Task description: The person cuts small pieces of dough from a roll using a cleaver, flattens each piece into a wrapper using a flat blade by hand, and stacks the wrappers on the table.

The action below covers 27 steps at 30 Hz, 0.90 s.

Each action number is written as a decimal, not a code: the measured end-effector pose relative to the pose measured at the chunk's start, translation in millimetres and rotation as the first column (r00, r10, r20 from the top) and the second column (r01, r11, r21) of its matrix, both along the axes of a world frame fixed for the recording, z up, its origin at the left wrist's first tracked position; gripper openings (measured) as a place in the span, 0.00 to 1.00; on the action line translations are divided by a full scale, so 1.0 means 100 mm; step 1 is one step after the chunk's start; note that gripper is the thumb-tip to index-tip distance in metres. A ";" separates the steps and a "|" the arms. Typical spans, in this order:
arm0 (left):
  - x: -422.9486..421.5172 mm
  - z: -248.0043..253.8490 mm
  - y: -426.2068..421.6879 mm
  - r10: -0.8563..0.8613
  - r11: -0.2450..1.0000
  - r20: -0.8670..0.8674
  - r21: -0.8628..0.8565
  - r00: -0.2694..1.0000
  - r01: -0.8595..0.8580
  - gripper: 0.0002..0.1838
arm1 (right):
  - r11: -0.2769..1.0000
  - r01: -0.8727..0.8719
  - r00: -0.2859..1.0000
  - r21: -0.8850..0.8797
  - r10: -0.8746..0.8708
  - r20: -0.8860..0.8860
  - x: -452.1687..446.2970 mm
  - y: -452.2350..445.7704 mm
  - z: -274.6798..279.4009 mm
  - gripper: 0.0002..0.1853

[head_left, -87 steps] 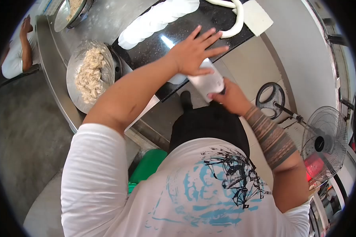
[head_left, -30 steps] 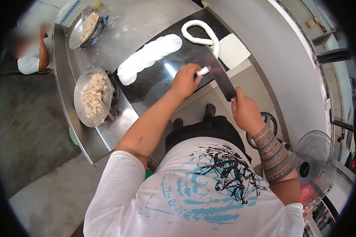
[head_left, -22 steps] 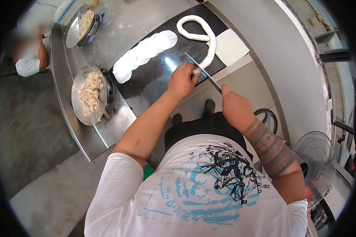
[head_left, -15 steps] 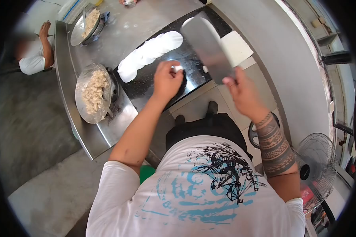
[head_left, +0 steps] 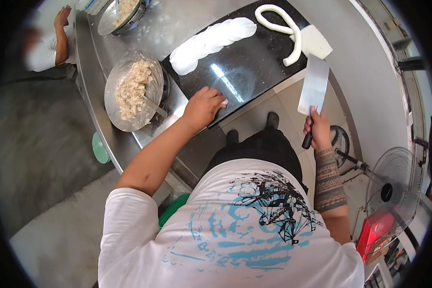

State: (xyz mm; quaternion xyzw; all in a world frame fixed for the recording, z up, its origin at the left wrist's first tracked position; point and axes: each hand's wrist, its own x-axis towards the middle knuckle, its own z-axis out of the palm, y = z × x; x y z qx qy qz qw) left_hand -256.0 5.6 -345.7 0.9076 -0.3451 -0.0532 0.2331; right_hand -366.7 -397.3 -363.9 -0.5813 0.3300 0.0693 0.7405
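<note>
My right hand (head_left: pixel 317 128) is wrapped round the black handle of a cleaver (head_left: pixel 314 84), whose broad blade points away from me beyond the board's right front corner. At the near edge of a black board (head_left: pixel 245 62) rests my left hand (head_left: pixel 204 108), fingers curled over a small white piece (head_left: pixel 224 102) that pokes out at the fingertips; it looks like dough, mostly hidden. Overlapping thin white dough rounds (head_left: pixel 211 42) lie in a row along the board's far left side. A looped rope of white dough (head_left: pixel 296 36) lies at the right.
Left of the board stands a bowl of pale filling (head_left: pixel 134 91) with a flat utensil in it. A second bowl (head_left: pixel 125 14) is farther back on the steel table (head_left: pixel 177 19). A white cloth (head_left: pixel 316 43) hangs at the board's right edge. A fan (head_left: pixel 391 192) stands right; another person (head_left: pixel 50 45) is left.
The cleaver has swung down and right, toward me, uncovering the dough rope. My left hand has moved to the board's near edge. The camera view has shifted.
</note>
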 end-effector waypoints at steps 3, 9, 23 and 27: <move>0.07 0.38 -0.13 -0.107 0.970 0.125 0.229 0.986 0.077 0.22 | 0.998 -0.013 0.999 -0.067 0.011 -0.030 -0.48 0.30 0.08 0.16; 0.12 -0.08 -0.77 -0.080 0.988 0.263 0.151 0.962 0.041 0.49 | 0.982 -0.050 0.989 -0.184 0.023 -0.145 -1.23 0.59 0.35 0.17; 0.75 -0.01 -0.63 0.184 0.819 -0.201 -0.509 0.962 -0.263 0.51 | 0.656 -0.653 0.729 -0.378 0.679 -0.080 0.05 0.50 0.46 0.27; 0.72 0.08 -0.47 -0.265 0.953 0.225 0.207 0.937 0.220 0.47 | 0.437 -0.821 0.474 -0.367 0.881 -0.012 0.53 0.94 0.02 0.31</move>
